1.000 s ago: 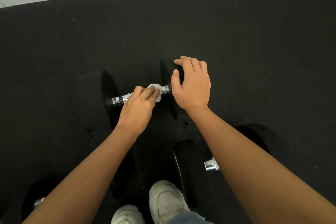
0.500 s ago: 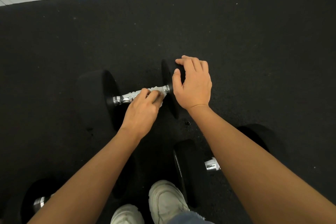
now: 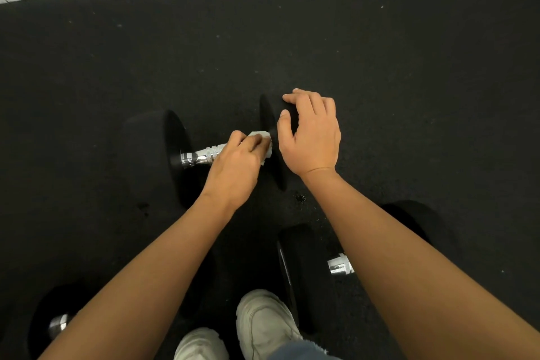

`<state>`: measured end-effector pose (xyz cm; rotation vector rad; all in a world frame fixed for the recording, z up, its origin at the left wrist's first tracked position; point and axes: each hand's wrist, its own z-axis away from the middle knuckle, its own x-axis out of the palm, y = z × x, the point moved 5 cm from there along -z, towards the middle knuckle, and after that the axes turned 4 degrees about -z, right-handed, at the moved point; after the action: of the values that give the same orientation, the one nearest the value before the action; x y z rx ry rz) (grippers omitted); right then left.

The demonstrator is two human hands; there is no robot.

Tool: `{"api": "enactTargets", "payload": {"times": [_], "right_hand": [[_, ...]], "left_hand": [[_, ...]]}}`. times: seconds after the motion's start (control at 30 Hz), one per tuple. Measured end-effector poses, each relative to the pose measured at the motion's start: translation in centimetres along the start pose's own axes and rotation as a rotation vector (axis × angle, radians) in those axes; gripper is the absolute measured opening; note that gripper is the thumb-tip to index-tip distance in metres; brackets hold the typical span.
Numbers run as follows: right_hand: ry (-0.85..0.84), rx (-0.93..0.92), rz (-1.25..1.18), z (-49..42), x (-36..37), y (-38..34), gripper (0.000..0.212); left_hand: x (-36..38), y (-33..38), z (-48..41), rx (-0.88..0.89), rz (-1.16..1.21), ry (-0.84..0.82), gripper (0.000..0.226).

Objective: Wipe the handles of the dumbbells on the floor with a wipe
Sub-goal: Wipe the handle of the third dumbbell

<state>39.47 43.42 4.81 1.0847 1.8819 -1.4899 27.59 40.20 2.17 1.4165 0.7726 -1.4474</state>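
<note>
Your left hand (image 3: 235, 168) pinches the wipe (image 3: 262, 140) on the right end of the far dumbbell (image 3: 147, 155) handle (image 3: 203, 155), while your right hand (image 3: 312, 136) curls over its right head (image 3: 269, 123).

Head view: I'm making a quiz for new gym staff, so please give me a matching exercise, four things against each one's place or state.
1 left hand
2 right hand
3 wipe
4 shoes

A at the bottom edge, on the floor
B holding the far dumbbell by its right weight
C white, against the chrome handle
D gripping the wipe

Pairs: 1-D, 2-B, 3-C, 4-A
</note>
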Motion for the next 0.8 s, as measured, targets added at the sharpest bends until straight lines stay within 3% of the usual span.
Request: {"api": "enactTargets", "payload": {"times": [0.13, 0.33, 0.47, 0.57, 0.7, 0.8], "right_hand": [[0.009, 0.000, 0.003, 0.1, -0.1, 0.0, 0.035], [0.012, -0.004, -0.004, 0.0, -0.1, -0.1, 0.035], [0.011, -0.005, -0.007, 0.1, -0.1, -0.1, 0.036], [0.010, -0.010, -0.010, 0.0, -0.1, -0.2, 0.036], [-0.025, 0.001, 0.013, -0.1, -0.2, -0.4, 0.031], [-0.067, 0.024, 0.023, -0.2, -0.3, -0.6, 0.027]], "left_hand": [[0.1, -0.6, 0.2, 0.036, -0.010, -0.034, 0.063], [-0.3, -1.0, 0.0, -0.060, 0.003, -0.010, 0.059], [-0.4, -0.8, 0.5, 0.042, -0.076, -0.047, 0.061], [-0.9, -2.2, 0.8, 0.011, -0.108, -0.062, 0.060], [-1.8, -2.9, 1.0, -0.073, -0.020, -0.037, 0.054], [-2.9, -3.8, 1.6, -0.239, 0.263, 0.117, 0.049]]}}
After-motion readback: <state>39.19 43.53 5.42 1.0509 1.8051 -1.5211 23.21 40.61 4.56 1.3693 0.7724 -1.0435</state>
